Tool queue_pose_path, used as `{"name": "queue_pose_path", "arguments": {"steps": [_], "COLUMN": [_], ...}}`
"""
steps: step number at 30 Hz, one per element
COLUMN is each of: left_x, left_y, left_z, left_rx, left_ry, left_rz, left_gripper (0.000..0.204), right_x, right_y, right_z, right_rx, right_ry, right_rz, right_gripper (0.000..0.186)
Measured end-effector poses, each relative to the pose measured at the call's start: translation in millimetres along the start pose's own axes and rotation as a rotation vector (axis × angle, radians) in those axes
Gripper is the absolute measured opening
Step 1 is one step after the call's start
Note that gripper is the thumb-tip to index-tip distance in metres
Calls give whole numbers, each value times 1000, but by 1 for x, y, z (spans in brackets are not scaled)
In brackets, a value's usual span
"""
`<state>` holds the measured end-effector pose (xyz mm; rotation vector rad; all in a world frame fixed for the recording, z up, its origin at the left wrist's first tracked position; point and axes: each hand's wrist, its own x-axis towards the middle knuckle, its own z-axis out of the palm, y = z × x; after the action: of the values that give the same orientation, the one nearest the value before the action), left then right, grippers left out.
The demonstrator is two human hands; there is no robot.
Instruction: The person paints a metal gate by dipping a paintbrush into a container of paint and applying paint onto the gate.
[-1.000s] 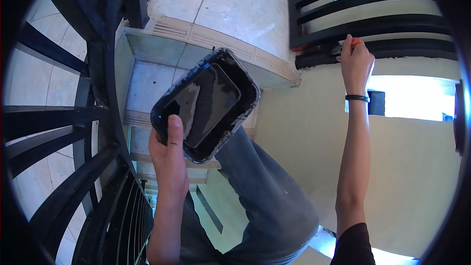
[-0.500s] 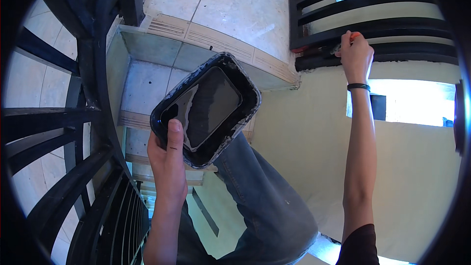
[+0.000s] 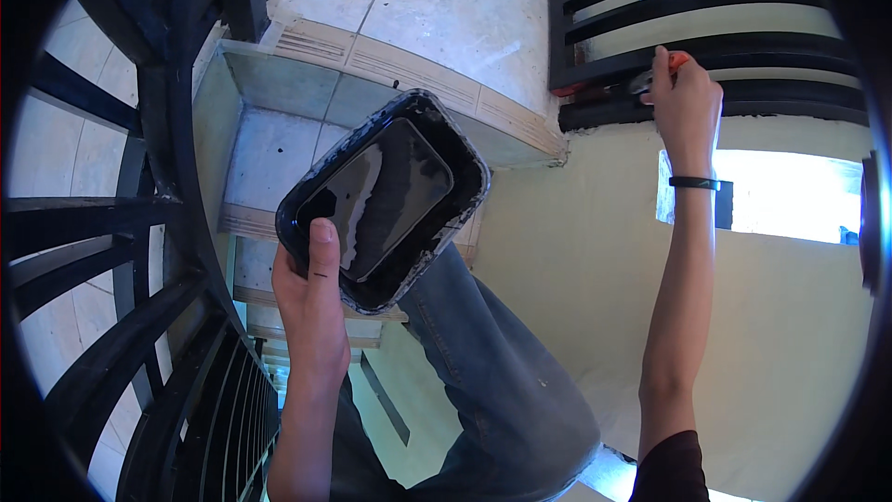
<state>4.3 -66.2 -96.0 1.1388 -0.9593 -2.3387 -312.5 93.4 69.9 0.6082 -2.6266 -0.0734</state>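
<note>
My left hand [image 3: 311, 316] grips the near-left edge of a black tub [image 3: 446, 226], thumb over its rim. The tub is a rounded rectangle with paint-crusted edges, tilted diagonally in view, and dark glossy paint [image 3: 395, 195] lies inside. At the upper right my right hand [image 3: 689, 116] is closed round a paintbrush [image 3: 641, 84]; its orange-red handle end and metal band show. The bristles are dark and hard to make out against the lowest bars of a black railing [image 3: 706, 44], where the brush lies close. A dark band circles my right wrist.
Tiled stair steps [image 3: 265, 163] with ridged edges run below and beyond the tub. Another black railing [image 3: 190, 139] curves down the left side. A pale wall [image 3: 576, 223] with a bright opening [image 3: 790, 191] stands at the right. My jeans-clad leg [image 3: 502, 372] is bent beneath the tub.
My right hand has shifted slightly to the right along the lower bars with the paintbrush. The tub in my left hand has moved a little left.
</note>
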Motion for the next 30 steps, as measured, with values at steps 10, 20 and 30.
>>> {"name": "queue_pose_path", "arguments": {"steps": [10, 20, 30], "left_x": [1, -1, -2], "left_y": [1, -4, -4], "left_z": [5, 6, 4], "left_rx": [1, -11, 0], "left_ry": [-1, 2, -3], "left_rz": [4, 20, 34], "left_gripper": [68, 68, 71], "right_x": [-8, -2, 31], "right_y": [12, 15, -1], "right_z": [14, 9, -4], "right_rx": [-74, -49, -21], "right_ry": [34, 4, -661], "right_rz": [-3, 36, -297], "right_gripper": [38, 41, 23]}}
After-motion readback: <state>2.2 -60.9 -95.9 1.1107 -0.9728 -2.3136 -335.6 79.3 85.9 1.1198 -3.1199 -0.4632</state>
